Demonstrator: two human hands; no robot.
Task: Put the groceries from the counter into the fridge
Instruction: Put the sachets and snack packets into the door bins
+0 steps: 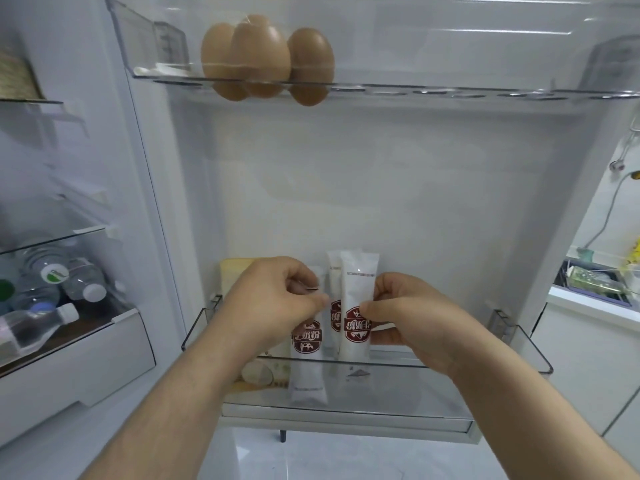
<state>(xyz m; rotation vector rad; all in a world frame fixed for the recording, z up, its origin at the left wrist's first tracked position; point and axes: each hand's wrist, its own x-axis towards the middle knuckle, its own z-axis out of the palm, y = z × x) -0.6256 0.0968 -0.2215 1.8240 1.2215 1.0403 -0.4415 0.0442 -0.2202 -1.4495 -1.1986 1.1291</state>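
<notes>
Your left grip (277, 299) pinches the left sachet (306, 344) standing in the door bin (415, 386); your right grip (412, 323) pinches the right sachet (355, 296), thumb across its label.

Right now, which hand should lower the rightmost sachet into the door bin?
Right. The right hand pinches the rightmost sachet at the door bin rim, while the left hand is busy pinching the leftmost sachet.

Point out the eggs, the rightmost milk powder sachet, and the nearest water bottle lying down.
eggs (259, 60): head view, front egg's shell.
rightmost milk powder sachet (356, 285): head view, white upper body.
water bottle (38, 329): head view, clear body.
</notes>
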